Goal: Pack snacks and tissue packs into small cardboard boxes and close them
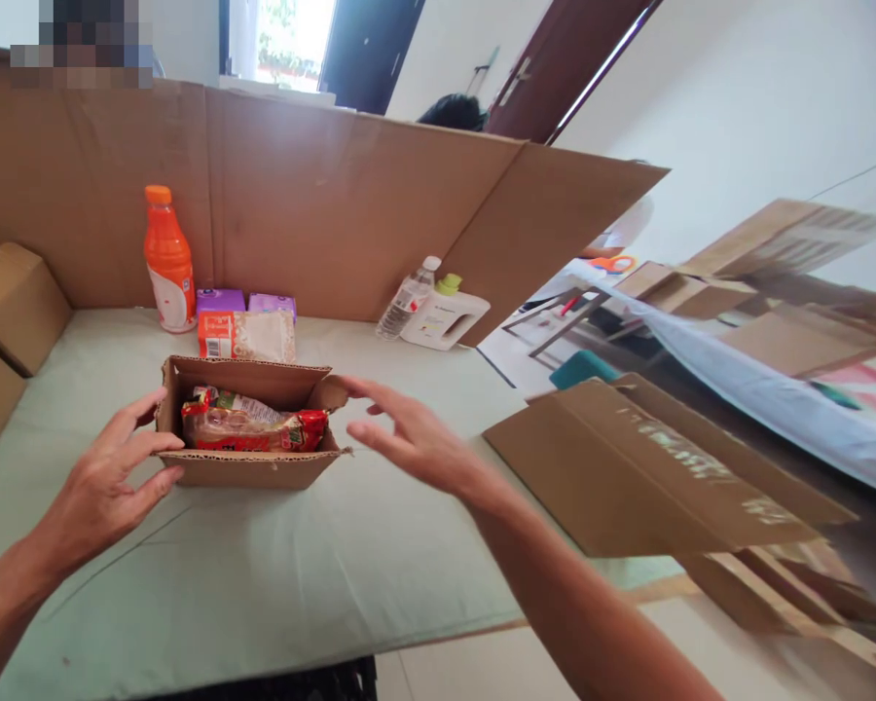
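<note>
A small cardboard box (252, 473) with its top uncovered stands on the pale green cloth of the table. Inside lies a clear food packet with red printed ends (252, 425). My left hand (109, 477) grips the box's left end, its thumb and fingers around the front corner and side wall. At the right end, my right hand (409, 438) is open, thumb and fingers apart; its fingertips are by the box's right edge, and whether they touch it I cannot tell. Behind the box sits an orange-and-white packet (246, 335), in front of two purple packs (220, 300).
An orange bottle (167, 263), a clear bottle (407, 302) and a white jug with a green cap (445, 319) stand along a cardboard partition (321, 214). Closed boxes (18, 302) occupy the left side. At right, a large carton (649, 467) adjoins the table. People are partly visible beyond the partition.
</note>
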